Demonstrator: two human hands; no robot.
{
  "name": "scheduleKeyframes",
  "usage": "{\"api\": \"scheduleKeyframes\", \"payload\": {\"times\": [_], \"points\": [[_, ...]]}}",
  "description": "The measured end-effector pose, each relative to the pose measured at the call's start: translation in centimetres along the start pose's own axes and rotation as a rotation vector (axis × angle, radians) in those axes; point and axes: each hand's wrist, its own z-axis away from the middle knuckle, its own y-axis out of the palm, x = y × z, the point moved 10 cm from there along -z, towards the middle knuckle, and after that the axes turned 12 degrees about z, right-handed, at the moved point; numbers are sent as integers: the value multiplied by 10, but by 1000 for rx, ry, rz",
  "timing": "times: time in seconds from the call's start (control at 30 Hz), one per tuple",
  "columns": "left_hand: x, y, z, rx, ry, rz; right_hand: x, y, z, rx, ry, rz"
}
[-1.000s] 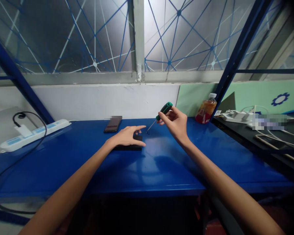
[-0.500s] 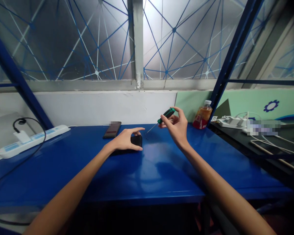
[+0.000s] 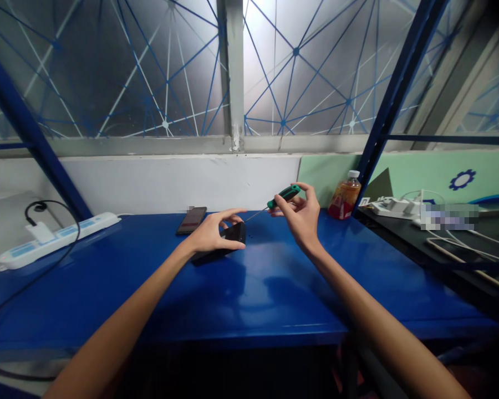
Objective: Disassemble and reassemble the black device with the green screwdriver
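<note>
Dark flat rectangular phone (image 3: 192,220) lay nr. back edge of glossy blue tabletop (image 3: 128,249). White plastic power strip w/ pale-blue panels (image 3: 87,225) sat at far L; white blocky plug (image 3: 41,233) in it, w/ thin black cable (image 3: 29,379). Clear plastic bottle, white cap, amber/red (image 3: 344,197) stood back R. Frosted window panes w/ blue/white lines (image 3: 316,72) were behind. White cords (image 3: 466,244) lay on black surface (image 3: 411,235), far R.

The glossy blue desk (image 3: 274,299) has a dark phone (image 3: 191,221) lying near its back edge, a drink bottle (image 3: 344,198) standing at the back right and a white power strip (image 3: 95,222) slanting along the left. Tiny dark bits (image 3: 250,236) lie near a tilted black box (image 3: 238,236), whose contact with the surface is unclear.
</note>
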Motion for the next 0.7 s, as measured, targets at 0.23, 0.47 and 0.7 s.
{"api": "scheduleKeyframes", "payload": {"times": [0.23, 0.47, 0.7], "points": [[-1, 0, 0, 8, 21, -13, -1, 0, 0, 2, 2, 3], [-3, 0, 1, 15, 39, -23, 2, 3, 2, 18, -6, 36], [-2, 0, 2, 13, 25, -34, 2, -3, 0, -23, -15, 67]]}}
